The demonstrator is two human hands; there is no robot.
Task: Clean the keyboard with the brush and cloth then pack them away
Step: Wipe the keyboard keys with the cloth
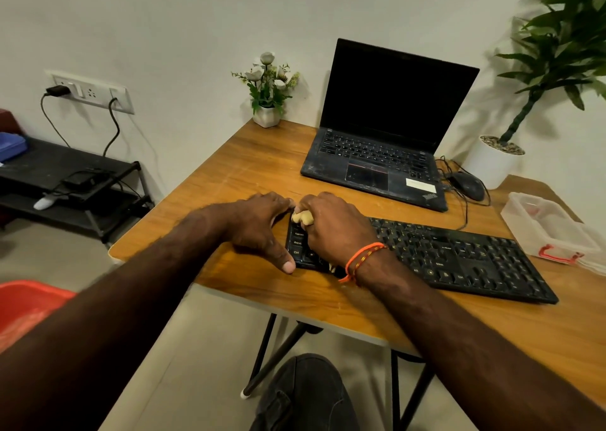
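Although little of it shows, a pale yellow cloth (pixel 302 217) is bunched under the right hand (pixel 331 230), whose fingers are curled round it and press it onto the far left corner of the keyboard (pixel 459 253). A pale scrap is also seen below the right wrist, at the keyboard's near edge; whether it is more cloth or the brush cannot be told. No brush is otherwise made out.

The cloth is judged soft, light and easily crushed, so it is best taken in a wad in the palm, with a fold kept under the fingertips for the gaps between keys.

The keyboard is black, long and flat, with white legends, and lies slanted across the wooden surface (pixel 262 168), its left end nearest the surface's front left edge. It is judged light and rigid and likely to slide under wiping, so it is best steadied at its end. The left hand (pixel 259 227) is laid against that left end, fingers spread and fairly straight, thumb on the surface by the near corner, nothing enclosed.

A clear plastic box (pixel 544 227) with red clasps stands just beside the keyboard's right end, presumably where the tools are to be packed.
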